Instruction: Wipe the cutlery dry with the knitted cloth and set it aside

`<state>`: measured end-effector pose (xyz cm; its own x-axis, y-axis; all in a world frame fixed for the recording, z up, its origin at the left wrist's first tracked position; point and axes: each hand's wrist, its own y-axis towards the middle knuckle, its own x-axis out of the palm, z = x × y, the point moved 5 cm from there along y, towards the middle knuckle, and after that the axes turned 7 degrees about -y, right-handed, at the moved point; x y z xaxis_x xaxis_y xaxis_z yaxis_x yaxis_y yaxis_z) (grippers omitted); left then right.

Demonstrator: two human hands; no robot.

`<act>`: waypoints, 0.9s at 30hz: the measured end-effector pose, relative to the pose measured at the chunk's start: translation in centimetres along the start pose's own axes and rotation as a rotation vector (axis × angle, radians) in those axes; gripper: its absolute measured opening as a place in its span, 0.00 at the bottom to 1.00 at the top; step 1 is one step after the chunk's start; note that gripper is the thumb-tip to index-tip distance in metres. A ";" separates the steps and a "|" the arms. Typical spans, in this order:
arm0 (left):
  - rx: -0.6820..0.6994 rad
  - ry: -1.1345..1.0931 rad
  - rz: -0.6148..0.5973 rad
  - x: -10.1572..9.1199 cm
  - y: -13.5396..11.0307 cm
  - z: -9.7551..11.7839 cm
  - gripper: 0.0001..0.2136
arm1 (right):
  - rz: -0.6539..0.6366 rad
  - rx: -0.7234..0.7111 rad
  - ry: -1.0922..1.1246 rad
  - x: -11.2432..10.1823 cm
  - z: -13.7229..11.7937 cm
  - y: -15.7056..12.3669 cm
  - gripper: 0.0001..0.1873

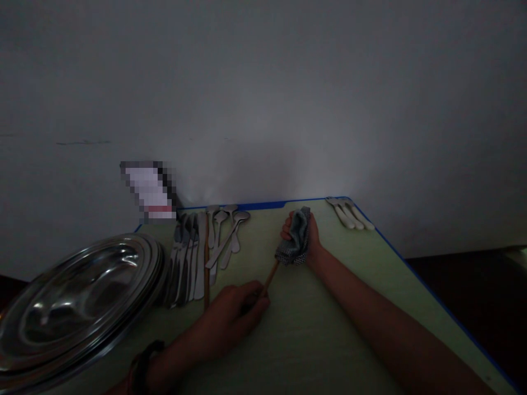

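Note:
My left hand (241,315) pinches the near end of a thin wooden chopstick (270,277) just above the table. The chopstick slants up and to the right, its far end hidden in a checked grey cloth (293,247). My right hand (314,237) is closed around that cloth, bunching it about the stick. Left of my hands lie several metal spoons (230,230), some crossing each other. Beside them, another brown stick (206,291), much like the held one, lies along a row of several table knives (189,263).
A stack of shiny metal plates (78,296) fills the table's left side. Several forks (349,214) lie at the far right corner. A blurred-out phone-like object (148,189) leans near the wall (263,99). The green table (329,340) has a blue edge.

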<state>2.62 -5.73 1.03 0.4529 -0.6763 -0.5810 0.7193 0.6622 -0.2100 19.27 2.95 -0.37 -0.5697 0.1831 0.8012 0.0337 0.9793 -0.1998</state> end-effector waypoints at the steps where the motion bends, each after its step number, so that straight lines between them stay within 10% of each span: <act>1: -0.002 -0.002 0.001 0.0 0.0 0.0 0.13 | 0.005 0.006 -0.009 0.0 0.1 0.0 0.30; 10: -0.012 -0.031 0.018 -0.4 0.0 0.3 0.15 | 0.200 -0.050 -0.220 -0.7 0.6 0.2 0.22; 17: -0.041 -0.074 0.009 -0.4 -0.1 0.2 0.15 | 0.115 -0.299 -0.580 -0.2 0.5 0.0 0.16; 27: -0.036 0.008 -0.012 -0.9 -0.2 0.7 0.14 | 0.249 -0.152 -0.258 -1.7 -0.3 0.6 0.13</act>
<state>2.39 -5.45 2.17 0.4399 -0.6820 -0.5843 0.7051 0.6652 -0.2457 20.50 3.27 -1.63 -0.7157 0.4077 0.5671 0.3069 0.9129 -0.2690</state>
